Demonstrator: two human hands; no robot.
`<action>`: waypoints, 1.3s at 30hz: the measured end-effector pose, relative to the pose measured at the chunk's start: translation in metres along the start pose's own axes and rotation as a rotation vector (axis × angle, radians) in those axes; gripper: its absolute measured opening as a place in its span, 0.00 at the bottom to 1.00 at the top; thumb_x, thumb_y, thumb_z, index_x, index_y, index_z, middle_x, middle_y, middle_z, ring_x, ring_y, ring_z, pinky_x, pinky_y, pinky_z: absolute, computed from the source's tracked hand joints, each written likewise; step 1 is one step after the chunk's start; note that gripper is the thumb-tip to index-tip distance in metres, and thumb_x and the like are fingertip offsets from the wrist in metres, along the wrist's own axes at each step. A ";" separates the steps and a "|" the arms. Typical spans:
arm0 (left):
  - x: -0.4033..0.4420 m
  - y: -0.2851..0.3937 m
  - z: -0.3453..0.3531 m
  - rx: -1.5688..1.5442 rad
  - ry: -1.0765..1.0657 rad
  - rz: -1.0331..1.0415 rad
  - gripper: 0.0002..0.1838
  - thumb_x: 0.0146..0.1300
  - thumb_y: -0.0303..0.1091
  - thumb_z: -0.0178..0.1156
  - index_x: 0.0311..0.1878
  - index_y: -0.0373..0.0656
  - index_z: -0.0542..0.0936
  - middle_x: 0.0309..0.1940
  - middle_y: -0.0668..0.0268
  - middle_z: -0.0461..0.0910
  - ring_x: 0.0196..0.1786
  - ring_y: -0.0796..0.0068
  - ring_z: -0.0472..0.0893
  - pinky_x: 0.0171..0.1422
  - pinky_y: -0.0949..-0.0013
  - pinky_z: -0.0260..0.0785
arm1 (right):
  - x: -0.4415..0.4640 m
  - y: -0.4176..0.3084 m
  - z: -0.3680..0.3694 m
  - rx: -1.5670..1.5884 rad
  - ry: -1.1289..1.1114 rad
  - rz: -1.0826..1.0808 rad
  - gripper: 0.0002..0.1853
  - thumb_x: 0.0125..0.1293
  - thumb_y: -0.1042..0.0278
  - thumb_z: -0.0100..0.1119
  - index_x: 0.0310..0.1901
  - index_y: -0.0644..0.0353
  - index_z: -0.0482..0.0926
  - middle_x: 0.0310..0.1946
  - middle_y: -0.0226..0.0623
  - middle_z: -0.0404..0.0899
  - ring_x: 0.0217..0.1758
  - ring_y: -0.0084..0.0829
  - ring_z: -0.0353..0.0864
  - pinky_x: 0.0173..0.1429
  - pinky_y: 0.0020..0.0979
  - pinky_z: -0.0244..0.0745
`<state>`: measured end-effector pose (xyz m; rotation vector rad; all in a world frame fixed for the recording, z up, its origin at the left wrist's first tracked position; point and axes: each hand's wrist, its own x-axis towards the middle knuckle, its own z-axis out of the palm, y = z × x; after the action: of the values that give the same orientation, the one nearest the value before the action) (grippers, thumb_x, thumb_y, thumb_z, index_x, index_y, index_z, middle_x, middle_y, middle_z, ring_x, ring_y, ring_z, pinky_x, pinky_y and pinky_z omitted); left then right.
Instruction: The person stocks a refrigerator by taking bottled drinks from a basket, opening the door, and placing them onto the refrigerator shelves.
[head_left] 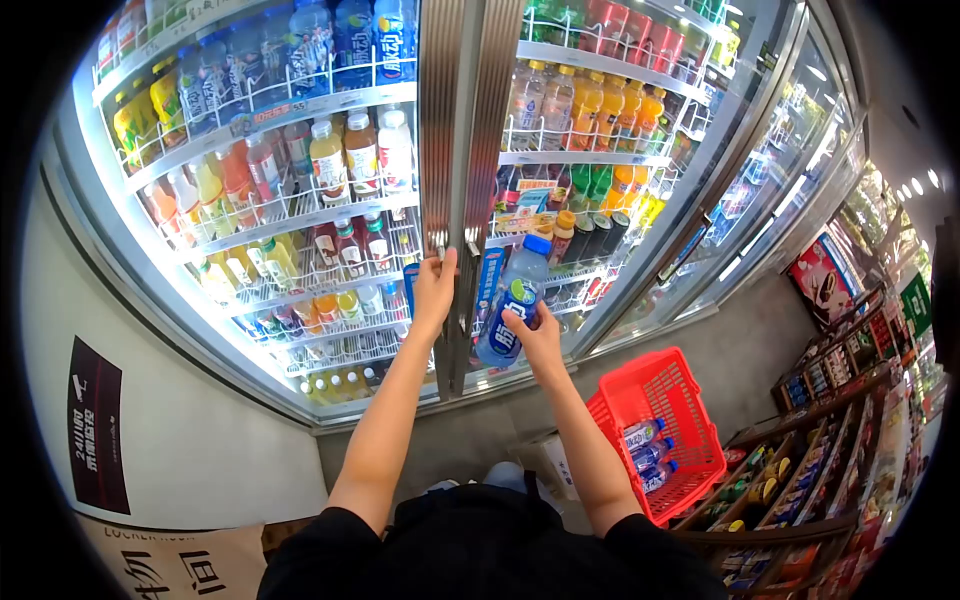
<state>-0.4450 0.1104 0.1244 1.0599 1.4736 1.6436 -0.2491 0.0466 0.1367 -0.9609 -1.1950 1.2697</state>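
Note:
My right hand [535,340] is wrapped round a blue-labelled drink bottle [512,300] with a blue cap, tilted in front of the right fridge door. At the edge of the left fridge door [437,130], the fingers of my left hand [436,288] are curled at the handle. Part of that grip is hidden behind the hand. To the lower right, a red basket [697,440] holds three bottles [652,455] with similar blue labels and caps.
Bottles fill the left fridge shelves [300,215]; bottles and cans stand on the right ones [590,155]. Shelves of packaged goods [790,470] run along the lower right. A white panel [190,400] with a dark sign [97,425] stands at left.

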 end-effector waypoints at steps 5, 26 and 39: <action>0.008 -0.001 -0.006 -0.043 -0.096 -0.080 0.36 0.69 0.66 0.53 0.38 0.33 0.80 0.25 0.60 0.82 0.32 0.71 0.81 0.41 0.68 0.71 | 0.014 0.000 0.017 -0.076 0.016 -0.059 0.28 0.61 0.63 0.74 0.57 0.67 0.74 0.47 0.36 0.83 0.48 0.23 0.81 0.54 0.27 0.77; 0.001 -0.011 0.008 0.051 -0.038 -0.134 0.41 0.74 0.65 0.40 0.49 0.28 0.81 0.44 0.43 0.83 0.51 0.48 0.81 0.56 0.56 0.67 | -0.092 -0.045 -0.026 -0.169 0.007 -0.008 0.26 0.62 0.65 0.73 0.57 0.67 0.74 0.47 0.36 0.83 0.48 0.22 0.82 0.55 0.26 0.77; -0.174 0.020 -0.012 -0.004 0.226 -0.130 0.34 0.72 0.59 0.49 0.21 0.38 0.74 0.17 0.67 0.70 0.24 0.72 0.68 0.33 0.62 0.58 | -0.136 -0.047 -0.090 -0.058 -0.074 0.040 0.22 0.61 0.65 0.74 0.53 0.65 0.77 0.44 0.34 0.84 0.45 0.20 0.82 0.52 0.26 0.77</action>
<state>-0.3787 -0.0522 0.1217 0.7779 1.6464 1.7156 -0.1419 -0.0835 0.1520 -0.9919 -1.2812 1.3181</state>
